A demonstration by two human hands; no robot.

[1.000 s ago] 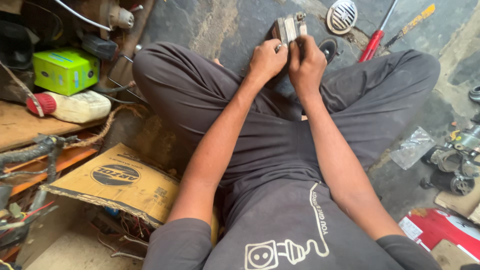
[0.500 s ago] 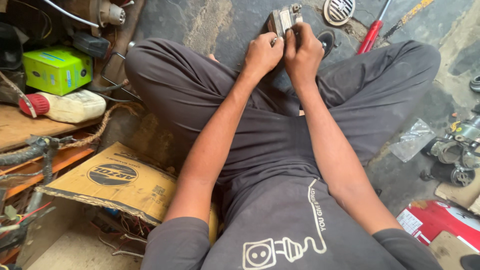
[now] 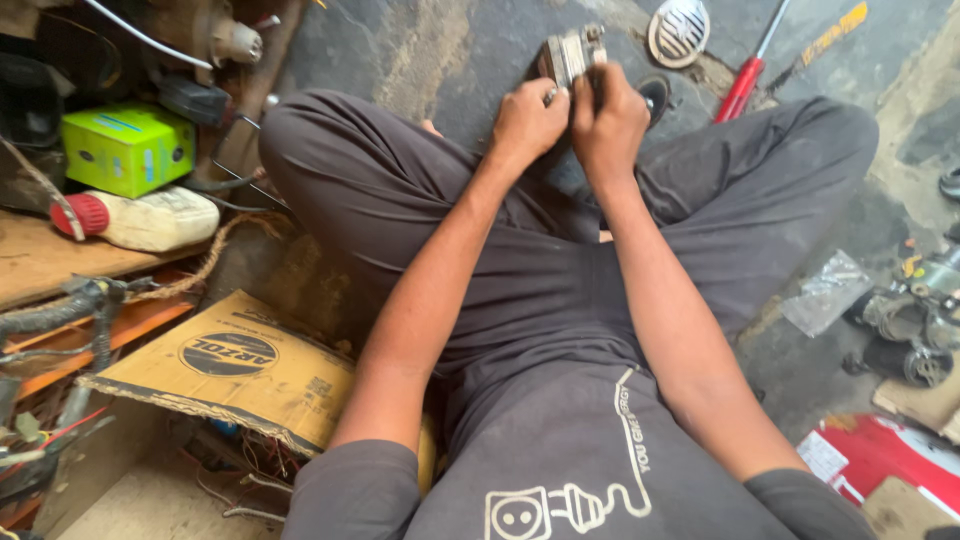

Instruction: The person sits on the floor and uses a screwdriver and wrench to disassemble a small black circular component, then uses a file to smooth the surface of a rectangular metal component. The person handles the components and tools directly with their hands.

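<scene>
Above the crossed legs, both hands' grip still pinches the metal part (image 3: 570, 55); left hand (image 3: 528, 120), right hand (image 3: 608, 120).

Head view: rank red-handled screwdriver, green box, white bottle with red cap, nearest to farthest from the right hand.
From the right hand, which grips a small metal part together with the left hand:
1. Red-handled screwdriver, on the floor just right of the hand.
2. Green box, far left on the wooden shelf.
3. White bottle with red cap, far left, below the box; slightly farther.

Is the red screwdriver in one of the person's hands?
No, the red screwdriver lies on the floor, apart from the left hand and right hand, which both grip a small metal part.
</scene>
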